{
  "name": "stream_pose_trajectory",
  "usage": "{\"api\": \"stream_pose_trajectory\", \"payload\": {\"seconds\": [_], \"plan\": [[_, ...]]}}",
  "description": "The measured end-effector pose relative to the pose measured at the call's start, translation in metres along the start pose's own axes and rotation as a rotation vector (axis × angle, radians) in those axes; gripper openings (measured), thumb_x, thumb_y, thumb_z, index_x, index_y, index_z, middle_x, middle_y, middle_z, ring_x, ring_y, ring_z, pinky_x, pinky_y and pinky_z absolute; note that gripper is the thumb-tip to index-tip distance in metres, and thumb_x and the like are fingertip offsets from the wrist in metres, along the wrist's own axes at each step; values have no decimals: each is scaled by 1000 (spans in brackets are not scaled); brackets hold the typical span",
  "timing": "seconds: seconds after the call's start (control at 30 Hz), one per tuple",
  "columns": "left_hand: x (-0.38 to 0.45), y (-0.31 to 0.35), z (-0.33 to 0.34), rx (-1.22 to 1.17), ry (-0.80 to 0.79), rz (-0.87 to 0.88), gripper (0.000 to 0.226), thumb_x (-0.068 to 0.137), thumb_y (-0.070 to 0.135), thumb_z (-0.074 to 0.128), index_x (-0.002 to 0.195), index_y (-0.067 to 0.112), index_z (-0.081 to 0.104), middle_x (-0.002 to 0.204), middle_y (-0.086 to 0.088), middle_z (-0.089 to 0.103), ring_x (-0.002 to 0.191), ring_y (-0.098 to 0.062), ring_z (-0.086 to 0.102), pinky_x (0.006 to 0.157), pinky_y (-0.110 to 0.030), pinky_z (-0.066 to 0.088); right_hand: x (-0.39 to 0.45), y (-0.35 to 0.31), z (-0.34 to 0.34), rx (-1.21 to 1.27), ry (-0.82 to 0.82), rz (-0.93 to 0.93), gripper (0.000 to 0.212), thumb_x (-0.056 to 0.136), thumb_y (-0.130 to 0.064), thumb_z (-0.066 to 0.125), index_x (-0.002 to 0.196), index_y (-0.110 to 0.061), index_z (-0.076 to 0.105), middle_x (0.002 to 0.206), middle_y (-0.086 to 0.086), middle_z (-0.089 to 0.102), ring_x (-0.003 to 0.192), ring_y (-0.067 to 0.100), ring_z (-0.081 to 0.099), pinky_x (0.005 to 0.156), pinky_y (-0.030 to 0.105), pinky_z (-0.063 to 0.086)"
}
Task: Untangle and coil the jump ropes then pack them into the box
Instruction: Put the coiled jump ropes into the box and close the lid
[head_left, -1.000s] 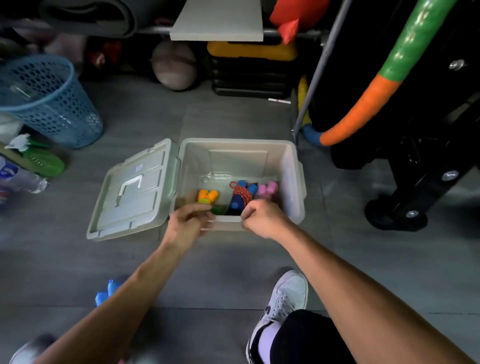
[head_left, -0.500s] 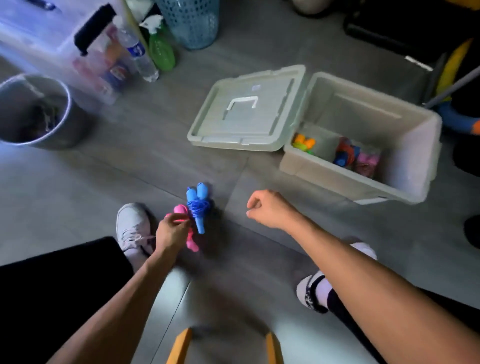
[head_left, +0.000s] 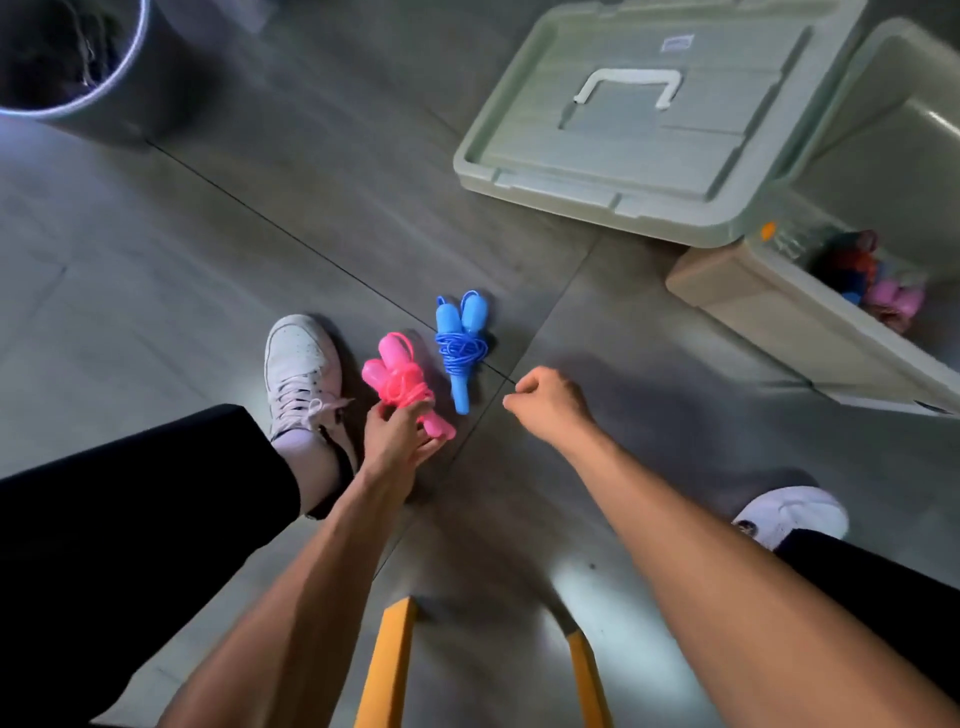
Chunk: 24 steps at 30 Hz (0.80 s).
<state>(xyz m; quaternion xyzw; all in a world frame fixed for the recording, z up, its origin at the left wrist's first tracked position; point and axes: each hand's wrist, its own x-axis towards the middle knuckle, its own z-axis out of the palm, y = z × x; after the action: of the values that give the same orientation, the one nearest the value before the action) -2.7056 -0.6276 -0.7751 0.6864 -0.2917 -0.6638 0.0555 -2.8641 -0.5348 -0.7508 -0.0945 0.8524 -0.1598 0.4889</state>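
Now, pink jump rope (head_left: 400, 384): we hold this coiled bundle in our left hand (head_left: 397, 441), fingers curled round its lower handle end; it sits on or just above the floor (head_left: 156, 270) beside our left shoe (head_left: 304, 374), and we cannot tell which.
Blue jump rope (head_left: 460, 345): coiled, lying free on the floor just right of the pink one, touched by neither hand.
Long axis: both bundles run roughly away from us, handle tops pointing far; the pink one leans slightly left.
Right hand (head_left: 545, 402): loosely clenched, grasping nothing, hovering just right of the blue rope's near end; it is the nearer grip for that bundle.
Box (head_left: 769, 291): open, ahead and to the right of both hands, well apart from the bundles; coiled ropes already lie inside.
Lid (head_left: 639, 119): flat on the floor, touching the box's left side.
Next move, as we judge it: carry rightward and forward to the box.
Writing: a small label on the lid, too blurred for us to read; no brand legible.
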Motion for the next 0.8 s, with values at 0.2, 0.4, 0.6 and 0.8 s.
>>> {"api": "stream_pose_trajectory", "payload": {"seconds": [0.2,0.4,0.6,0.8], "plan": [[-4,23,-12,79,8,187,46,83,1,65,125,18,53,105,-5,61,87,-15,63,71,-46,60,30,-44,45,152,102,-2,60,70,-35,82,114,-9,52,114,11,62,102,29,62,75,30,44],[-9,32,-21,250,-10,176,35,83,4,66,115,16,59,98,-5,60,84,-19,61,65,-47,60,34,-46,44,141,64,-10,49,71,-24,78,110,-12,52,110,8,64,94,27,64,69,26,43],[-49,41,26,139,-94,68,19,72,31,66,87,20,69,75,-1,58,64,-16,52,57,-25,45,-13,-7,-48,437,59,-58,43,55,-38,67,94,-20,60,89,0,68,84,21,67,74,33,54],[-114,53,100,76,-468,315,21,83,23,53,77,18,72,83,-5,63,76,-18,52,62,-30,39,-82,40,-188,414,-49,-176,38,65,-37,71,96,-14,69,94,16,74,83,30,70,77,40,51]]}}
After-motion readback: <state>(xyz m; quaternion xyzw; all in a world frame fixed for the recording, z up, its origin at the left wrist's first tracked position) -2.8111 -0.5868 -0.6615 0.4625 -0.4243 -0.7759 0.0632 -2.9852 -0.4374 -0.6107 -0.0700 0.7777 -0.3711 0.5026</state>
